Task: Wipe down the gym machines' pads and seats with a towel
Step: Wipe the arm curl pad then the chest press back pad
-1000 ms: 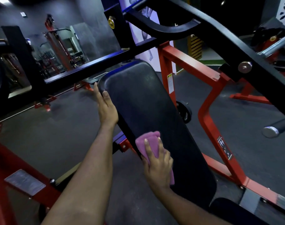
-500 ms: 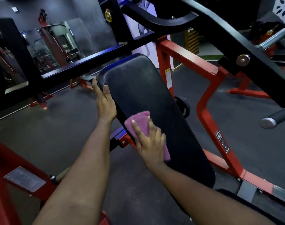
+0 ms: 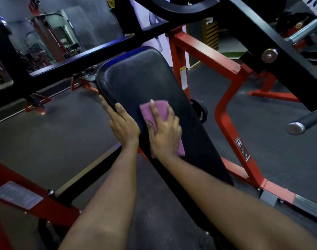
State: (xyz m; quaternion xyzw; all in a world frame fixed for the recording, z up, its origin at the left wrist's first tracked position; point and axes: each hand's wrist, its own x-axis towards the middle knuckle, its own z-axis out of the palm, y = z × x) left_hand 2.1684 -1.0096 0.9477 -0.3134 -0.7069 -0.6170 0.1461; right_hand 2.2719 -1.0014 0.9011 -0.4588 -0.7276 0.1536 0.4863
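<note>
Gym floor, dark matting; red frame (image 3: 226, 114). Pad (image 3: 145, 82): black, inclined. Towel (image 3: 160, 111): pink, folded, flat on the pad's middle under the right hand (image 3: 165, 136), whose fingers are spread, pressing for wiping contact. Left hand (image 3: 122, 125): grasps the pad's left edge, likely bracing.

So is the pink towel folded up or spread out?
Folded. The towel is a small, neat rectangle, barely bigger than the right hand pressing it on the pad.
</note>
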